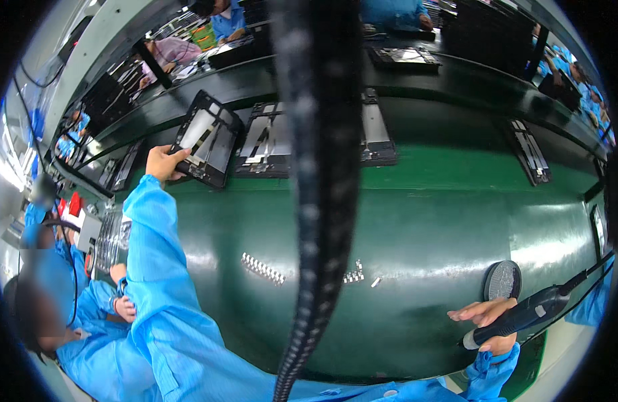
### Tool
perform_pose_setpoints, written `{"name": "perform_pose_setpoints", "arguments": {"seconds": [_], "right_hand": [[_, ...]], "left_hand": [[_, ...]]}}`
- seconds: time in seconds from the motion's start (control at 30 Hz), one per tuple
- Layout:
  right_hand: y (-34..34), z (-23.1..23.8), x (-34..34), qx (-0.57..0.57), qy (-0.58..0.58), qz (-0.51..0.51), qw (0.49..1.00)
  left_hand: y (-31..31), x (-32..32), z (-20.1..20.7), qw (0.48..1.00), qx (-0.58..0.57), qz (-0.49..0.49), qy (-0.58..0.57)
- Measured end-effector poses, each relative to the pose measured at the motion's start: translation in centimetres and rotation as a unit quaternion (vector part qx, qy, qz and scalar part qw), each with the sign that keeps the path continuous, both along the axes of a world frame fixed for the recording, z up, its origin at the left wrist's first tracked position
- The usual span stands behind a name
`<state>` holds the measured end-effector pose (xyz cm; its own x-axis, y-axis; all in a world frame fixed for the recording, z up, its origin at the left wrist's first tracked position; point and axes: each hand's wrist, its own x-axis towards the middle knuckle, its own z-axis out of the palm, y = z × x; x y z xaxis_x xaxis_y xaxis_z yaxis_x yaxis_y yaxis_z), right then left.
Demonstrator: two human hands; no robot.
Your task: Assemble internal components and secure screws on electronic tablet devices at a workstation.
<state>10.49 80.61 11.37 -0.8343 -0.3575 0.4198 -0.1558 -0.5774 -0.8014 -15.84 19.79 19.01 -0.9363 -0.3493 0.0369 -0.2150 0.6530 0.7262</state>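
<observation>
Over the far left of the green workbench, my left hand [163, 164] grips the lower left corner of an opened tablet-like device [215, 144] and holds it tilted. The device has a black frame, pale panels and a dark flex strip inside. Beside it lie similar opened units [272, 144], partly hidden by a black ribbed cable [322, 167] that crosses the view. At the near right, my right hand [486, 311] holds a black electric screwdriver [527, 313], its fingers extended along it. Just beyond that hand is a round dark dish [515, 273] holding tiny shiny pieces, perhaps screws.
Rows of small white-and-dark pieces [262, 268] lie mid-bench, with more pieces [354, 275] to their right. Another opened unit [531, 153] rests at the far right. A dark raised shelf [450, 80] runs along the back. At left sits a co-worker in a blue sleeve [98, 301].
</observation>
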Motion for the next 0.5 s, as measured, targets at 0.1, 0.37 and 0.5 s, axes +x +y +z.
{"name": "perform_pose_setpoints", "arguments": {"seconds": [0.1, 0.37, 0.5], "right_hand": [[0.2, 0.6, 0.2, 0.006, 0.004, -0.019, 1.0], [-0.7, 1.6, -0.1, 0.036, 0.012, -0.016, 0.999], [-3.4, 3.7, 0.4, 0.07, 0.012, -0.017, 0.997]], "left_hand": [[0.7, -1.4, -0.6, 0.996, 0.083, -0.041, -0.017], [-0.3, -3.1, -4.9, 0.99, 0.13, -0.06, 0.0], [3.7, -2.4, -3.4, 0.971, 0.213, -0.109, -0.023]]}}
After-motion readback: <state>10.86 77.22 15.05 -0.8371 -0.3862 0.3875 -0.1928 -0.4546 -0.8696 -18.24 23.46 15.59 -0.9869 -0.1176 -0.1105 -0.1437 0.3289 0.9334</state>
